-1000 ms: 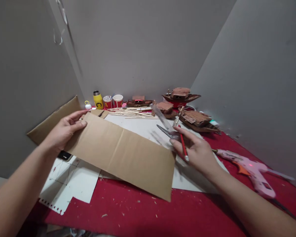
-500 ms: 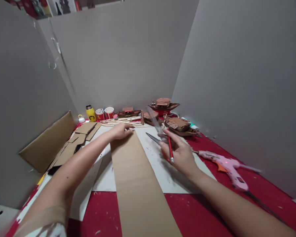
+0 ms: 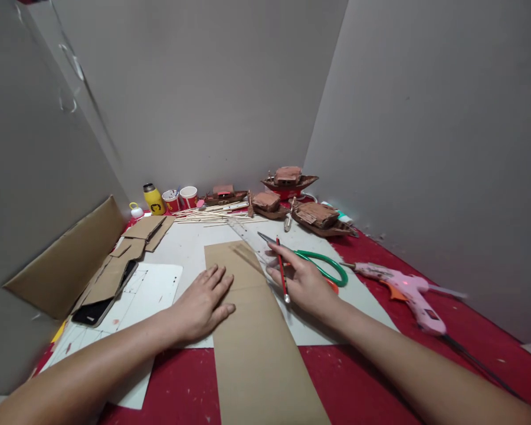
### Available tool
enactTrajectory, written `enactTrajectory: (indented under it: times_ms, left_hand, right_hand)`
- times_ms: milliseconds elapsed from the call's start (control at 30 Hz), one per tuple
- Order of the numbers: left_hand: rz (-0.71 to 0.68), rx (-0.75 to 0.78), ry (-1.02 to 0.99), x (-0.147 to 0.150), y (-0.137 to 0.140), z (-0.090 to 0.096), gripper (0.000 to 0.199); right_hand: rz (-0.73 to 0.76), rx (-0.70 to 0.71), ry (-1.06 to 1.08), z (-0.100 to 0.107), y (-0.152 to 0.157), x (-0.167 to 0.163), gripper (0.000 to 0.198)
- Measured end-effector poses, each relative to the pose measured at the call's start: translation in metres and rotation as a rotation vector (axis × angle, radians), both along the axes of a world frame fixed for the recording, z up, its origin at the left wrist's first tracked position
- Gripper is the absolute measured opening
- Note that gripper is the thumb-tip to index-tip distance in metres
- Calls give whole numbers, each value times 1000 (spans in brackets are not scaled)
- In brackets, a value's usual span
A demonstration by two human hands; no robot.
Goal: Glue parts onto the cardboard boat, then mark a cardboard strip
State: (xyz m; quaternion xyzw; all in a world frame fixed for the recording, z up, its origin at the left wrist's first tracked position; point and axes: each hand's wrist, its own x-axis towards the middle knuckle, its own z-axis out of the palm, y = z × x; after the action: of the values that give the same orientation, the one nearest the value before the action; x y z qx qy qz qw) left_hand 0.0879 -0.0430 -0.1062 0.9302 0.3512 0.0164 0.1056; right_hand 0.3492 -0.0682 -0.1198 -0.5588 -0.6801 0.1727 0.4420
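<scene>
A long brown cardboard strip point(image 3: 259, 336) runs from the white sheet toward me. My left hand point(image 3: 203, 304) lies on its left edge, palm down with fingers spread. Between the fingers of my right hand point(image 3: 307, 289) is a red pencil point(image 3: 282, 271), its white end pointing toward me. A clear ruler point(image 3: 246, 237) reaches out from the same hand, tilted over the far end of the strip. Scissors with a green handle point(image 3: 330, 260) lie on the sheet just behind that hand, which partly covers them.
A pink glue gun point(image 3: 405, 289) lies on the red tabletop at right. Brown model boats point(image 3: 316, 218), thin sticks point(image 3: 212, 215), paper cups point(image 3: 188, 198) and a yellow bottle point(image 3: 153, 200) line the back. Cardboard pieces point(image 3: 135, 251) and a phone point(image 3: 100, 310) are at left.
My left hand has come back from the strip's far end and now lies flat on its left edge. My right hand has lowered the ruler toward the strip, uncovering the scissors' handle.
</scene>
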Motion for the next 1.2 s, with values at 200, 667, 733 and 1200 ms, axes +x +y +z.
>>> enactTrajectory:
  times_ms: [200,667,733,1200]
  left_hand:
    - [-40,25,-15,1,-5,12,57]
    - [-16,-52,4,13,12,-1,72]
    - [-41,-56,19,14,13,3,72]
    - [-125,10,34,34,71,-4,68]
  right_hand:
    - [-50,-91,-111,0,0,-9,53]
    - [68,-23,-178,3,-12,-27,40]
    - [37,6,-189,0,-8,-22,40]
    - [94,23,-392,-33,-6,-22,61]
